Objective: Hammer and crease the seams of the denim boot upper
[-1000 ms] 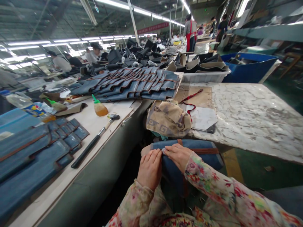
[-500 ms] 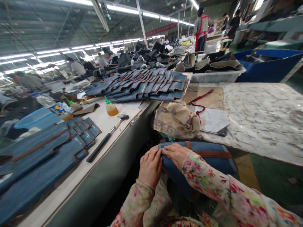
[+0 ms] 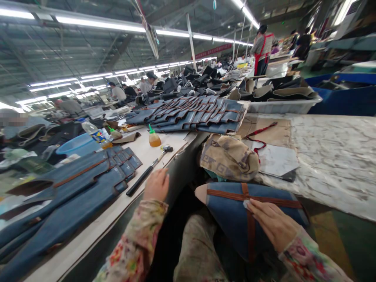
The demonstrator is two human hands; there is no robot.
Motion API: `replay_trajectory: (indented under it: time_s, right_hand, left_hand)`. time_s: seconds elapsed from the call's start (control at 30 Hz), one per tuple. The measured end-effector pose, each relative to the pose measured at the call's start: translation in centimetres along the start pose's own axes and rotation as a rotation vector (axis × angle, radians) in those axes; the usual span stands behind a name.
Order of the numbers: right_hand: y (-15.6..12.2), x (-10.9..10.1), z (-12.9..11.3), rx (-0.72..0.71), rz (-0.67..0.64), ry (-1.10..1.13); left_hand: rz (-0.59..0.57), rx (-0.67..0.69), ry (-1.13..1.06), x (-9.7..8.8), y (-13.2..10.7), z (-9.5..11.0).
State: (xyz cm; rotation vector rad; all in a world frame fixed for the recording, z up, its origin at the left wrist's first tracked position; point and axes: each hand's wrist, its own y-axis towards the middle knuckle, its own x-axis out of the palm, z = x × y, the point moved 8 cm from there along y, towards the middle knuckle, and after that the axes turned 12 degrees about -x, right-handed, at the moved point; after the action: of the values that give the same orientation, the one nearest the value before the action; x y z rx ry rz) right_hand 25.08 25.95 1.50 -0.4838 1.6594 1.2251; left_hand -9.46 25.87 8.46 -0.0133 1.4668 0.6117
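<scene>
My right hand (image 3: 272, 223) has its fingertips pinched on a small whitish wad (image 3: 246, 203). It presses this against the blue panel (image 3: 227, 211), where two brown strips cross. This panel is curved, leather-like, with a pale tip at its left end, and sits over my lap. Away from it, my left hand (image 3: 157, 185) hovers by the table edge, fingers loosely bent and partly hidden, with nothing seen in it. Closest to that hand is a hammer (image 3: 142, 178) with a black handle, lying on the table. Behind the hammer stands a squeeze bottle (image 3: 154, 139) of amber liquid with a green nozzle.
Stacked blue pieces (image 3: 88, 188) with brown trim cover the left table; more blue pieces (image 3: 194, 113) overlap behind. A patterned cloth bundle (image 3: 229, 156) lies at the corner of the marked white table (image 3: 331, 156). A grey bin (image 3: 279, 105) holds dark pieces. Co-workers stand and sit farther back.
My left hand has left the panel and moved left toward the hammer. My right hand has slid right along the panel, which now shows its crossed brown strips. The view has shifted left.
</scene>
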Motion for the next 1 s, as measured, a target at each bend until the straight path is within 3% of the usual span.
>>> replay_trajectory:
  time_s: [0.03,0.13,0.2,0.27,0.4,0.53,0.6,0.67,0.77,0.93,1.0]
  right_hand:
    - [-0.5,-0.2,-0.3,0.025,0.023,0.001]
    - [-1.6,-1.1,-0.8,0.077,0.089,-0.010]
    - [-2.0,-1.4,-0.8,0.094,0.109,-0.017]
    - [-2.1,-1.7,-0.7,0.112,0.113,-0.021]
    - [-2.5,-2.3,-0.6,0.156,0.093,-0.019]
    - [-3.1,-3.1,-0.8,0.207,0.098,-0.028]
    - [-3.4,-3.3,-0.9,0.215,0.100,-0.030]
    - [-3.5,-3.2,-1.0,0.228,0.093,-0.025]
    - [-3.7,-3.3,-0.9,0.243,0.105,-0.011]
    - [-3.9,-3.7,-0.9,0.247,0.148,-0.002]
    - [-3.9,-3.8,-0.9,0.255,0.151,0.003]
  left_hand:
    - [-0.016,-0.133,0.087,-0.1,1.4,-2.9]
    - [-0.076,-0.265,0.150,0.2,4.2,-8.1]
    - [-0.113,-0.290,0.155,0.6,5.2,-9.4]
    - [-0.153,-0.299,0.147,1.0,5.3,-9.2]
    - [-0.296,-0.260,-0.016,1.5,2.1,-5.3]
    - [-0.735,-0.269,-0.601,3.5,-5.9,1.8]
    - [-0.937,-0.288,-0.750,4.5,-9.8,5.0]
    - [-1.057,-0.302,-0.847,5.1,-12.2,7.1]
    - [-1.041,-0.242,-0.926,5.1,-13.2,8.5]
    - [-0.938,0.040,-0.765,4.6,-13.7,9.7]
    - [-0.892,0.020,-0.744,4.4,-13.7,9.6]
